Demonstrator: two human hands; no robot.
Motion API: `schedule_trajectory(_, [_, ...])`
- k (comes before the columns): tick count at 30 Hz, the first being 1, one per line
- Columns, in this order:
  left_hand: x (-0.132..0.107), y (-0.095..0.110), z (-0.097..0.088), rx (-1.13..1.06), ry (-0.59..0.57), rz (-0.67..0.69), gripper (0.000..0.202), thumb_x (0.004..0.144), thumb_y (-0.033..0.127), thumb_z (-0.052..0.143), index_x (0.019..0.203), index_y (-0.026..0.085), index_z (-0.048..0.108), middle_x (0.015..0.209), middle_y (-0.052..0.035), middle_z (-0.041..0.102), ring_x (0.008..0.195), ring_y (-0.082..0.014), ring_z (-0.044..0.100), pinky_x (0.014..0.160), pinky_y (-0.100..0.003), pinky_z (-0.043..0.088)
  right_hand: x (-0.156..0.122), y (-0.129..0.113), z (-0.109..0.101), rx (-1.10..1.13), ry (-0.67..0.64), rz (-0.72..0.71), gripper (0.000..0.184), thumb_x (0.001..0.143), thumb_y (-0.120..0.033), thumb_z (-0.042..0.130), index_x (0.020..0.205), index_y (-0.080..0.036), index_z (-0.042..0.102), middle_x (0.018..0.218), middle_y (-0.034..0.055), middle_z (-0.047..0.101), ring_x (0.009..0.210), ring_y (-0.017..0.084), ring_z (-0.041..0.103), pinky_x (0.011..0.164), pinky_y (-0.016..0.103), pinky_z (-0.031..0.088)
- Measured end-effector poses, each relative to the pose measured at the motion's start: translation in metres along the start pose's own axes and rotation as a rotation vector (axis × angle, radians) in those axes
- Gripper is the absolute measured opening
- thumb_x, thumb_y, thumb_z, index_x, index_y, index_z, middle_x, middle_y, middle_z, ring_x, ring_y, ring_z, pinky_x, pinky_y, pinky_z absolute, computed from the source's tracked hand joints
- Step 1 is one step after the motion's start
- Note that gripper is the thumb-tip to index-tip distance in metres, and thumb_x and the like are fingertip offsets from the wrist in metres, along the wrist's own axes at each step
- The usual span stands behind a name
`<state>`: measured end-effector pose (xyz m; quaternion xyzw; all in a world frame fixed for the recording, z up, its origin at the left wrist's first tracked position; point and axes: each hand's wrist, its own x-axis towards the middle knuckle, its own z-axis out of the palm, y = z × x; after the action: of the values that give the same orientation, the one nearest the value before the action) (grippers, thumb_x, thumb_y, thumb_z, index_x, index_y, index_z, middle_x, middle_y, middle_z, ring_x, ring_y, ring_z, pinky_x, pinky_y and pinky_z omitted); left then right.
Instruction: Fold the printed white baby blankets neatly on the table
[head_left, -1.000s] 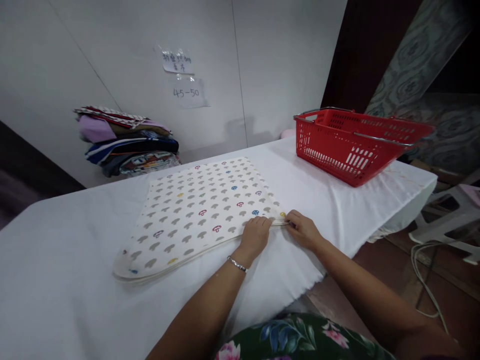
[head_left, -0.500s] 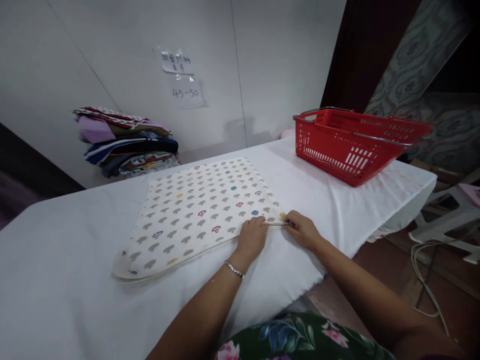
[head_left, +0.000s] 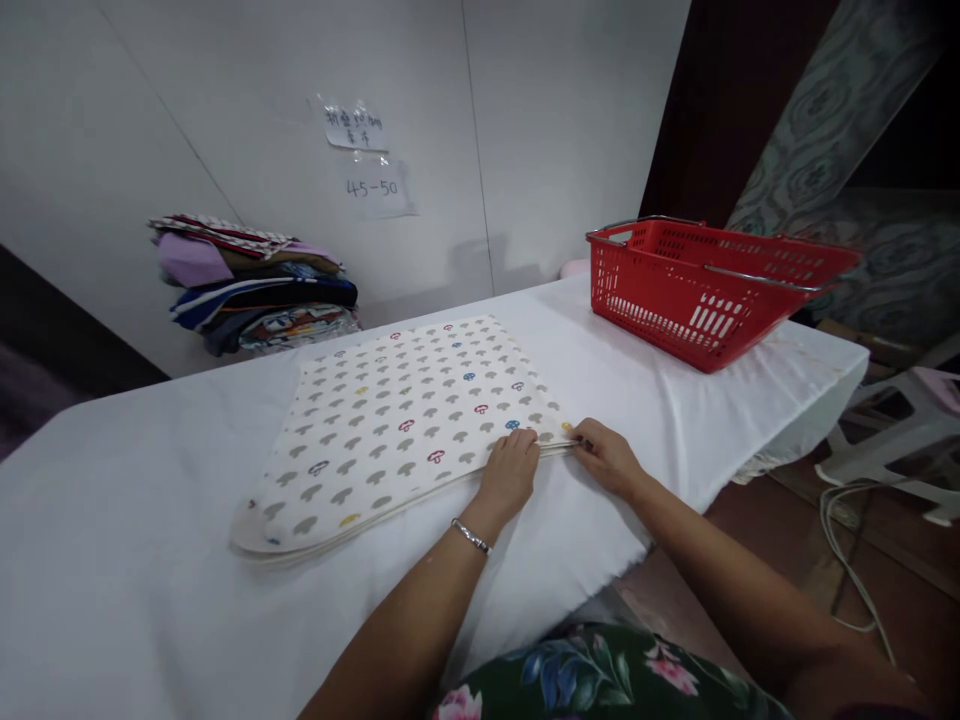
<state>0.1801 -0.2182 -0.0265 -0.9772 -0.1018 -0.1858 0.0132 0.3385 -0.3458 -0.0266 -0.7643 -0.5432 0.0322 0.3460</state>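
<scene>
A folded white cloth (head_left: 405, 425) printed with small grey and coloured mushrooms lies flat on the white-covered table (head_left: 112, 560). My left hand (head_left: 510, 475), with a silver bracelet at the wrist, rests on the cloth's near edge, fingers curled over it. My right hand (head_left: 606, 458) pinches the cloth's near right corner, fingers closed on the layered edges. Both hands sit close together at that corner.
A red plastic shopping basket (head_left: 697, 290) with metal handles stands at the table's far right. A stack of folded clothes (head_left: 255, 285) sits against the white wall at the back left. Paper notes (head_left: 364, 155) hang on the wall. A white stool (head_left: 900, 430) and cable lie on the floor right.
Almost nothing has moved; both hands stay at the cloth's near right corner, and the view has shifted very slightly.
</scene>
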Motion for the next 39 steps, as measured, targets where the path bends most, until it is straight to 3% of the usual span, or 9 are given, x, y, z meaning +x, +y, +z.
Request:
schedule_trajectory(4, [-0.002, 0.001, 0.001, -0.003, -0.045, 0.006, 0.025, 0.079, 0.0, 0.04, 0.09, 0.018, 0.053, 0.095, -0.0059, 0.055, 0.089, -0.0196, 0.05, 0.076, -0.034, 0.041, 0.0, 0.001, 0.0, -0.02, -0.005, -0.005, 0.013, 0.071, -0.014, 0.047, 0.08, -0.022, 0.054, 0.079, -0.0009, 0.056, 0.066, 0.013, 0.05, 0.061, 0.024, 0.037])
schedule_trajectory(18, [-0.004, 0.0, 0.007, -0.041, 0.017, 0.019, 0.023, 0.076, -0.001, 0.043, 0.087, 0.017, 0.053, 0.088, -0.0062, 0.055, 0.086, -0.0202, 0.05, 0.074, -0.035, 0.041, 0.0, 0.002, 0.002, 0.021, 0.015, -0.007, 0.013, 0.075, -0.015, 0.046, 0.083, -0.022, 0.054, 0.08, -0.0003, 0.054, 0.064, 0.013, 0.048, 0.062, 0.024, 0.037])
schedule_trajectory(25, [-0.003, 0.0, 0.008, -0.073, 0.044, -0.013, 0.017, 0.086, 0.016, 0.045, 0.101, 0.017, 0.054, 0.09, -0.0051, 0.059, 0.086, -0.0199, 0.052, 0.075, -0.035, 0.041, -0.001, -0.002, 0.0, 0.041, 0.024, 0.001, 0.012, 0.075, -0.015, 0.047, 0.081, -0.022, 0.053, 0.079, -0.0011, 0.054, 0.063, 0.012, 0.047, 0.061, 0.024, 0.036])
schedule_trajectory(32, [0.001, 0.002, -0.002, -0.112, -0.046, -0.061, 0.016, 0.088, 0.018, 0.044, 0.092, 0.021, 0.06, 0.089, -0.0034, 0.058, 0.088, -0.0178, 0.051, 0.076, -0.033, 0.04, -0.002, 0.001, 0.001, 0.039, 0.046, -0.013, 0.015, 0.075, -0.014, 0.047, 0.084, -0.021, 0.056, 0.082, 0.0005, 0.056, 0.062, 0.012, 0.048, 0.061, 0.024, 0.038])
schedule_trajectory(39, [0.002, 0.002, -0.003, -0.139, -0.053, -0.074, 0.017, 0.088, 0.016, 0.045, 0.088, 0.021, 0.061, 0.089, -0.0023, 0.059, 0.088, -0.018, 0.051, 0.076, -0.033, 0.039, -0.004, 0.002, 0.003, -0.076, 0.015, 0.01, 0.02, 0.079, -0.015, 0.046, 0.092, -0.023, 0.06, 0.088, 0.0013, 0.06, 0.072, 0.014, 0.054, 0.068, 0.025, 0.04])
